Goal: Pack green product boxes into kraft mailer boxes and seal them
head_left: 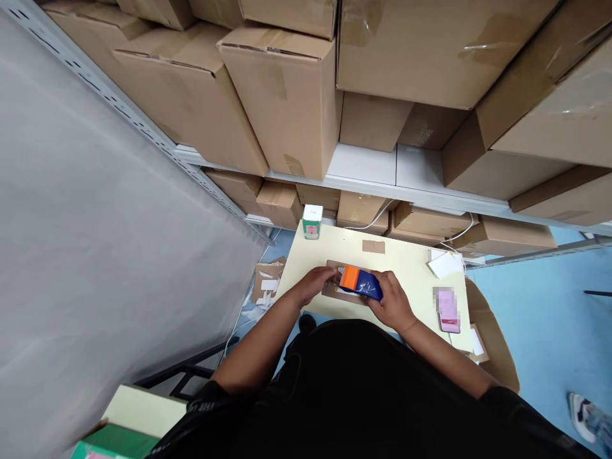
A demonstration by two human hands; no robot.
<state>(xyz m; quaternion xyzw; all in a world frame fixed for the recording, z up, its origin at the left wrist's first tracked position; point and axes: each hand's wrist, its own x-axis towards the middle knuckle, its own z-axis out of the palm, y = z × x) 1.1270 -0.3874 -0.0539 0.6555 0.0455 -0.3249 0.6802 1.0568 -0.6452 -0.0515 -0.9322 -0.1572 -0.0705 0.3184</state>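
A flat brown cardboard piece [335,291] lies on a small pale yellow table [401,255]. On it rests a blue and orange packet [359,281]. My left hand [318,281] presses on the cardboard's left end, fingers curled at the packet's orange end. My right hand [391,301] grips the packet's blue end with fingers wrapped over it.
A small white and green box [312,221] stands at the table's far left corner. A cardboard scrap [373,247], white papers [444,262] and a pink phone [448,310] lie on the table. Shelves of brown cartons [287,95] rise behind. A grey sheet [95,242] hangs at left.
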